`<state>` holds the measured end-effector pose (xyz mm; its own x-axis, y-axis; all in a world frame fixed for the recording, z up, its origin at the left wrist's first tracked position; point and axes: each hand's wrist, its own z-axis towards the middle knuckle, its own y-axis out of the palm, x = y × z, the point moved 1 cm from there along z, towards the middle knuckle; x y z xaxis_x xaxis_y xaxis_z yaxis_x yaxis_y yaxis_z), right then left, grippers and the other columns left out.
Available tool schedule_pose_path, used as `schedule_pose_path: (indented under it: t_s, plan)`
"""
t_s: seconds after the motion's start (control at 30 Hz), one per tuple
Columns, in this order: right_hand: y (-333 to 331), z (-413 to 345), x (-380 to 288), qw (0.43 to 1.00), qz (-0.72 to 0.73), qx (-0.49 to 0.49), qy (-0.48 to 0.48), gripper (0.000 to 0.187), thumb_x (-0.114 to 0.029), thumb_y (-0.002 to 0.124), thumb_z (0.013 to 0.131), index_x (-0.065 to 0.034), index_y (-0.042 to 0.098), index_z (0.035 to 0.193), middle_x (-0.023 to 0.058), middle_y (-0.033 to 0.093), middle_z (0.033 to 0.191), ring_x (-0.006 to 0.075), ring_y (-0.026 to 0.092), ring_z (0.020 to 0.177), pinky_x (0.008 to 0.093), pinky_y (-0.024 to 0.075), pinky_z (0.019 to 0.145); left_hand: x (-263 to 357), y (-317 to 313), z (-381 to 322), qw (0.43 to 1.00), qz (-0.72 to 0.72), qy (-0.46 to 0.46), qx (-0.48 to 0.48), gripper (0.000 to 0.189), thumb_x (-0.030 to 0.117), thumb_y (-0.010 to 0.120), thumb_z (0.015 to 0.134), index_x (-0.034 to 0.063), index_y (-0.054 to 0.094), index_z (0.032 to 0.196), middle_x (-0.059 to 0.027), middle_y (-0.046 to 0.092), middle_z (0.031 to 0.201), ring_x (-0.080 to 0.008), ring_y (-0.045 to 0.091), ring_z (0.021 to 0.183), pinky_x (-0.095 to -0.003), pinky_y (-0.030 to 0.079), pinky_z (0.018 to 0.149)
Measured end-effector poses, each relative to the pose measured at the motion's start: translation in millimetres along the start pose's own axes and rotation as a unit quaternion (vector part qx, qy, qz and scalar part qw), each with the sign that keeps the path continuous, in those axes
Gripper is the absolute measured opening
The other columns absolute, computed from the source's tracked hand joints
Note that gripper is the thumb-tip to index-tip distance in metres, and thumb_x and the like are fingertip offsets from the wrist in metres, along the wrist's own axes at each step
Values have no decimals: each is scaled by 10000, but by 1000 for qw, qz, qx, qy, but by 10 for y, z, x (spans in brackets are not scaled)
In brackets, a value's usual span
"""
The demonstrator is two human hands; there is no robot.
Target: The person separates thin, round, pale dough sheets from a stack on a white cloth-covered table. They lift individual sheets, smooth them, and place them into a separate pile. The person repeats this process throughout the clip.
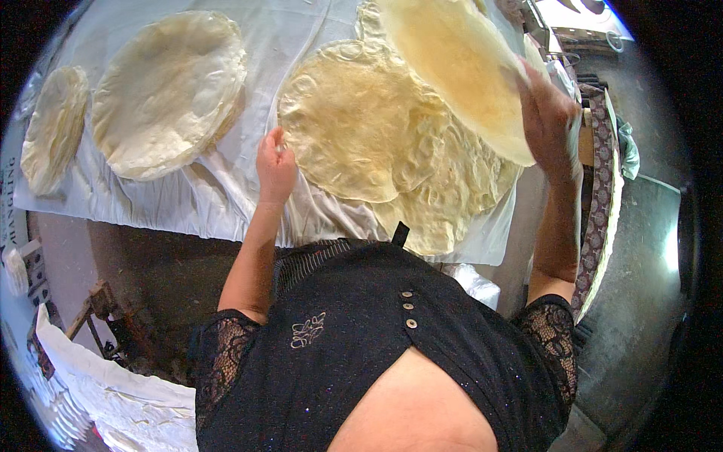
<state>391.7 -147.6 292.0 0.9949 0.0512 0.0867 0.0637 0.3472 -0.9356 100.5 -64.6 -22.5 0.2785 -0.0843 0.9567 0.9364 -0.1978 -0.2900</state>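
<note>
A thin round flatbread sheet (452, 62) is raised at a tilt on the right, its right edge gripped by my right hand (551, 124), which looks blurred. Beneath it, more flatbread sheets (452, 186) overlap on the white cloth and reach its front edge. Near the left rim of the top round sheet (350, 124) is my left hand (275, 166), thumb and fingers close together. Whether they pinch that rim or only touch it, I cannot tell.
Two stacks of round flatbread, a large one (169, 96) and a smaller one (55, 130), lie left on the cloth-covered table (186, 198). A clear plastic bag (474, 282) sits below the table's front edge. A long patterned board (596, 198) runs along the right. White cloth (113, 390) lies lower left.
</note>
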Motion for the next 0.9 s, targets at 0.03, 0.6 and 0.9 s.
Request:
schedule_pose_path:
  t_s: [0.03,0.6,0.9]
  plan:
    - [101,-98,-84,999,-26,1,-28,311,-3,479,839,-60,596,1122,156,653,866,288,654,735,382,523,630,75,-11,87,1000,10,9,-11,391,25,460,774,-34,534,1154,-188,586,1082,-287,572,1010,-340,446,897]
    - [2255,-1262,-1249,970,220,-105,-7,404,-148,560,696,-57,593,1088,106,619,1135,259,625,869,342,522,704,39,521,1810,975,66,111,-179,332,70,451,791,19,581,1092,-187,624,1026,-354,584,959,-401,460,852]
    - [2211,-1203,-1341,941,273,-194,-39,371,-264,598,747,-86,593,1072,67,582,1165,246,583,955,366,509,706,237,861,2171,940,209,130,-236,314,121,422,795,50,616,1031,-168,632,1009,-345,578,970,-417,454,838]
